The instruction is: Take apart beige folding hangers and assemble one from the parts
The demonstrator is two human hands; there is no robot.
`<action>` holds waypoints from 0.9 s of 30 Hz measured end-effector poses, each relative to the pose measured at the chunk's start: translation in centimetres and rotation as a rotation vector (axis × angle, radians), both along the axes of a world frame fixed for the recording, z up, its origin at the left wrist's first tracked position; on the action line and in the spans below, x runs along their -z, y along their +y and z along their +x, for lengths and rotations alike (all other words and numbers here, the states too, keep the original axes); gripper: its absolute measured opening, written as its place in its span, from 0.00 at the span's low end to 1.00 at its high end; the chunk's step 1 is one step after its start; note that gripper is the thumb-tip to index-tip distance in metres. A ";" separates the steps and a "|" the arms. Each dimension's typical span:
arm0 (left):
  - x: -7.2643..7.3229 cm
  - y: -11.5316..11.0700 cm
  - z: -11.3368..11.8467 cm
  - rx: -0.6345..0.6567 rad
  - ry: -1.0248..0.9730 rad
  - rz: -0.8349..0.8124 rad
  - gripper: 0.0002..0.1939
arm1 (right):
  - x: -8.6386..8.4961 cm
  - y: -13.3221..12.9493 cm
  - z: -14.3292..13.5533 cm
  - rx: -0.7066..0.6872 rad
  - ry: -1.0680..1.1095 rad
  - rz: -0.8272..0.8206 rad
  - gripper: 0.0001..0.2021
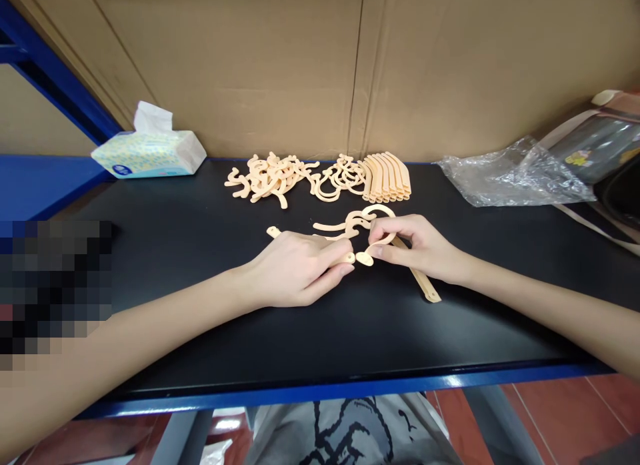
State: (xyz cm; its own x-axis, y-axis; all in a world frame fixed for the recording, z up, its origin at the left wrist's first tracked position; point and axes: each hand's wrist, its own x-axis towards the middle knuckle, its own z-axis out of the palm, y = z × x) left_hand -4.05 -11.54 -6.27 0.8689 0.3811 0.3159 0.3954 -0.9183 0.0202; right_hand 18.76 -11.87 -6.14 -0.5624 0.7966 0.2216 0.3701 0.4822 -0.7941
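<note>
My left hand (295,268) is closed around a flat cream-coloured strip (351,257), whose holed end pokes out past the thumb and forefinger. Another holed end (273,232) shows behind the knuckles; whether it belongs to the same strip is hidden. Between the fingertips of my right hand (425,248) is a curved cream hook (379,209) with a flat oval end (365,259). That oval end is very close to the strip's tip; I cannot tell if they touch. Beneath my right hand lies a long strip (424,283). Loose curved pieces (330,227) lie just behind both hands.
At the back are a heap of small curved pieces (275,178), several loose hooks (327,197) and a neat stack of bent strips (387,178). A tissue pack (150,155) stands back left. Clear plastic wrap (515,175) and a transparent bag (607,151) lie at right.
</note>
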 end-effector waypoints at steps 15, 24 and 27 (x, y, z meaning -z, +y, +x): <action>-0.3 0.4 0.2 0.032 -0.065 0.040 0.12 | 0.0 0.3 0.1 -0.114 0.037 -0.059 0.10; -0.1 0.5 0.2 0.016 -0.081 -0.005 0.12 | -0.1 0.2 0.1 -0.088 0.106 -0.087 0.09; -0.1 0.6 0.2 0.019 -0.094 0.017 0.12 | -0.1 0.2 0.2 -0.069 0.097 -0.099 0.10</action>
State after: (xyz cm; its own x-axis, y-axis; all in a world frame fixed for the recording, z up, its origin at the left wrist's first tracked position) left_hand -3.87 -10.95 -6.14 0.8422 0.3586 0.4026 0.3750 -0.9261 0.0406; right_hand 18.91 -11.65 -6.07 -0.5966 0.7772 0.2004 0.2576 0.4219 -0.8693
